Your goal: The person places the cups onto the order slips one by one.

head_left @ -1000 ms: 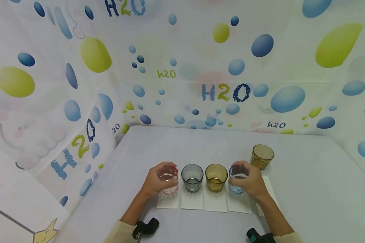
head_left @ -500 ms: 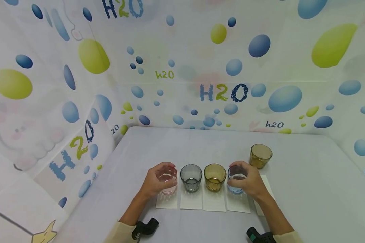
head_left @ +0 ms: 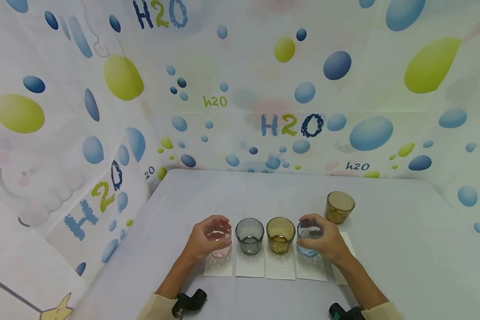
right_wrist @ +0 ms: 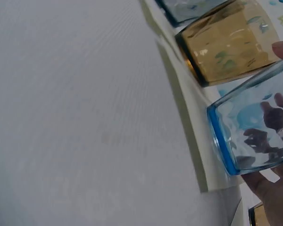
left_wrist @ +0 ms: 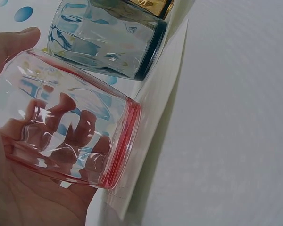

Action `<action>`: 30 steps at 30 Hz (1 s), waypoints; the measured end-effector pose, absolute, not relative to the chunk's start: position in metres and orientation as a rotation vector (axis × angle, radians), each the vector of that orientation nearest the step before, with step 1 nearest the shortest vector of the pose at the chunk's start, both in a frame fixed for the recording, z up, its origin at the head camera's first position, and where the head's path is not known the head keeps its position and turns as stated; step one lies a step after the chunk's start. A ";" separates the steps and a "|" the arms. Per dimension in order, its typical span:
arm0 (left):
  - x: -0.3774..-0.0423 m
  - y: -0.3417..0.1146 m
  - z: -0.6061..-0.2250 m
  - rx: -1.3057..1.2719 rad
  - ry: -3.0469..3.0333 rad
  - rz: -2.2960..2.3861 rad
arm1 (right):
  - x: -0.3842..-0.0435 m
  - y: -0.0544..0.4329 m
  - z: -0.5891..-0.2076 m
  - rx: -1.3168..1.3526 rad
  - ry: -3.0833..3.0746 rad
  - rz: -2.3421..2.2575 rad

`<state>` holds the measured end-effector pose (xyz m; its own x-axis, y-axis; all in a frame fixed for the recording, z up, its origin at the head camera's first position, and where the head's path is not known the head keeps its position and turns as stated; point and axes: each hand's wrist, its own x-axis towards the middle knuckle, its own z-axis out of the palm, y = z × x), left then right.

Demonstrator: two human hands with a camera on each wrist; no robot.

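My left hand (head_left: 206, 238) grips a clear pinkish glass (left_wrist: 75, 122) at the left end of a row, thumb on its near side and fingers behind it. At the row's right end my right hand (head_left: 326, 238) holds a bluish glass (right_wrist: 254, 125) the same way. Between the two hands stand a grey glass (head_left: 250, 238) and an amber glass (head_left: 280, 235), both upright and untouched. In the wrist views fingers show through the walls of both held glasses. Each glass in the row stands on or just over its own white card.
A second amber glass (head_left: 339, 208) stands behind my right hand. Under the row lie white cards, among them the grey glass's card (head_left: 250, 266); another card (head_left: 340, 273) lies partly under my right forearm. A patterned curtain (head_left: 232, 111) rises behind the white table (head_left: 224, 186).
The head view has shifted slightly. Both hands stay on their glasses, and the glasses keep their places.
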<state>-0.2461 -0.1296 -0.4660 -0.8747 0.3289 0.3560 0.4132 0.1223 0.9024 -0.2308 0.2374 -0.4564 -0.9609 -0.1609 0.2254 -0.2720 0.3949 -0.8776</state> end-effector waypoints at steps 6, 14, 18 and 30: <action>-0.246 -0.130 -0.465 -0.753 -2.303 -1.901 | -0.232 0.240 -0.454 0.401 -2.602 1.494; -0.245 -0.130 -0.466 -0.751 -2.293 -1.912 | -0.231 0.248 -0.450 0.507 -2.663 1.364; -0.245 -0.129 -0.465 -0.744 -2.296 -1.913 | -0.231 0.251 -0.448 0.562 -2.649 1.356; -0.245 -0.129 -0.466 -0.735 -2.315 -1.893 | -0.241 0.250 -0.441 0.534 -2.466 1.210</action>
